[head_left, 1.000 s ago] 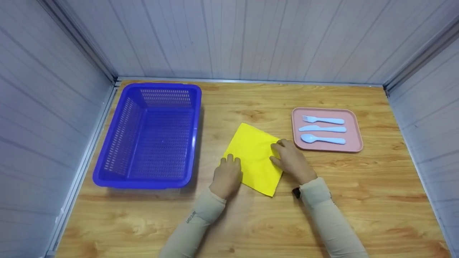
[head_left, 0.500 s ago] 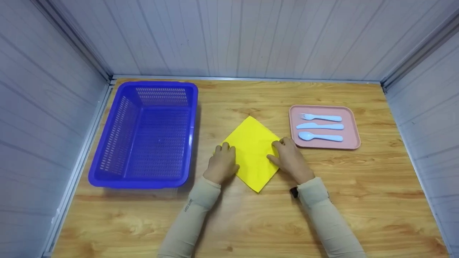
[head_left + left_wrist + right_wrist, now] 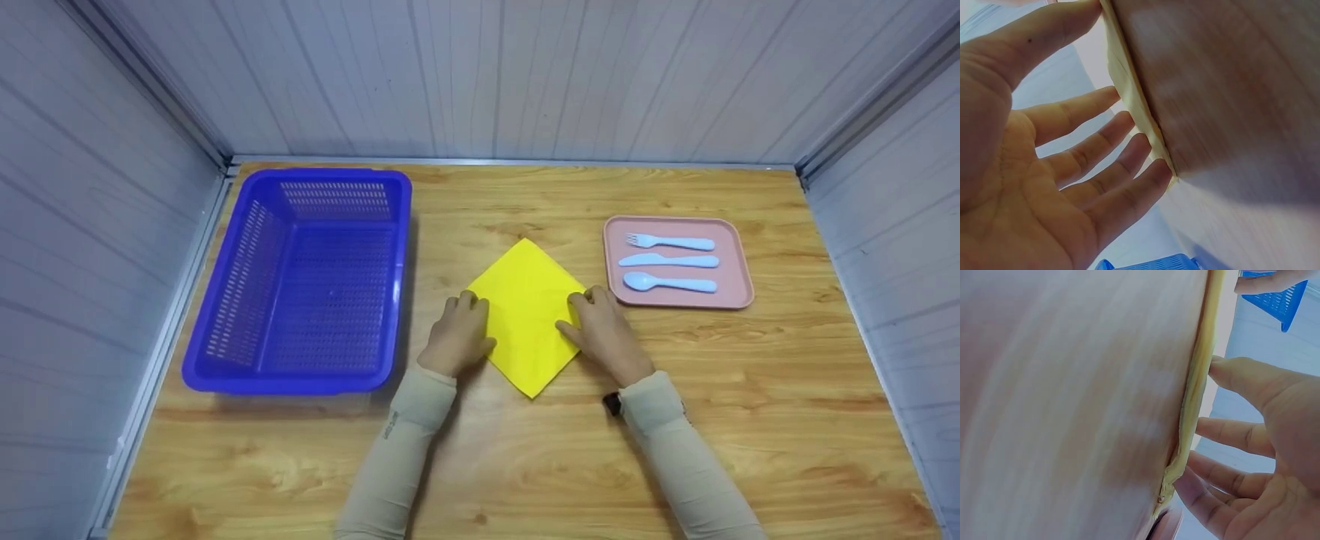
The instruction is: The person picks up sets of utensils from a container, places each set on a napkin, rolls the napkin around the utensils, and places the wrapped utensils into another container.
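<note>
A folded yellow cloth lies flat on the wooden table, turned like a diamond with one corner toward me. At its left corner rests my left hand; the left wrist view shows its spread fingertips touching the cloth from above. My right hand is on the opposite corner, thumb apart from the other fingers. Seen from the right wrist, those loosely bent fingers press on the layered cloth edge without wrapping round it. The hands cover both side corners of the cloth in the head view.
To the left stands a blue plastic basket with slotted walls. A pink tray sits right of the cloth, close to my right hand, holding a light-blue fork, knife and spoon. Panel walls enclose the table.
The yellow cloth has turned on the table to stand corner-on to me. My left hand has moved up and left with its edge, while my right hand has stayed about where it was.
</note>
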Available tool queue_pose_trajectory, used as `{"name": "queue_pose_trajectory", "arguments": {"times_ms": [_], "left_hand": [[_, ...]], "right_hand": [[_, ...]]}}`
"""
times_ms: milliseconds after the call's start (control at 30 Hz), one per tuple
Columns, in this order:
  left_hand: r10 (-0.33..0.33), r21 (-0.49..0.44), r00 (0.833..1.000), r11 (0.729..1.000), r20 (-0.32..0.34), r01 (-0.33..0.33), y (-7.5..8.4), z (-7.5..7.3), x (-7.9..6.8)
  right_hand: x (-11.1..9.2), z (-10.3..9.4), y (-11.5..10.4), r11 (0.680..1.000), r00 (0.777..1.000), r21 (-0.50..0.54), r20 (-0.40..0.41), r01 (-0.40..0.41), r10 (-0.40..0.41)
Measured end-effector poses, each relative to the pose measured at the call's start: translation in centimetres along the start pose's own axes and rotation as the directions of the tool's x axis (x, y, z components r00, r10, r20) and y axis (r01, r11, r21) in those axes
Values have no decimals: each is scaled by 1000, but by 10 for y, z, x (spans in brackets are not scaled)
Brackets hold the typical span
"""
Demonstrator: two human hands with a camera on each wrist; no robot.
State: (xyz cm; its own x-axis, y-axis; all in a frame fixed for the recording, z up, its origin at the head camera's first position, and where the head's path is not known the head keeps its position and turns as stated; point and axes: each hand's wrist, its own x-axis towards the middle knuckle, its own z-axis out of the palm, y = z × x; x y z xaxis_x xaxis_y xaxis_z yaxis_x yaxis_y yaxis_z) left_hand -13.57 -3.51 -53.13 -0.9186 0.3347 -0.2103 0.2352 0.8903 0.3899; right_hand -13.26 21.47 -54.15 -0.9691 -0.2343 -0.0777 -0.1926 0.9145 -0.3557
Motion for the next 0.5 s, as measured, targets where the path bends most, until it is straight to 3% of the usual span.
{"name": "queue_pose_trajectory", "arguments": {"times_ms": [267, 500], "left_hand": [[21, 63, 1000, 998, -9, -21, 0, 2, -2], [58, 137, 997, 989, -54, -50, -1, 4, -4]], "right_hand": [[1, 0, -1, 1000, 1000, 4, 15, 1, -1], [3, -1, -2, 1000, 999, 17, 40, -20, 19]]}}
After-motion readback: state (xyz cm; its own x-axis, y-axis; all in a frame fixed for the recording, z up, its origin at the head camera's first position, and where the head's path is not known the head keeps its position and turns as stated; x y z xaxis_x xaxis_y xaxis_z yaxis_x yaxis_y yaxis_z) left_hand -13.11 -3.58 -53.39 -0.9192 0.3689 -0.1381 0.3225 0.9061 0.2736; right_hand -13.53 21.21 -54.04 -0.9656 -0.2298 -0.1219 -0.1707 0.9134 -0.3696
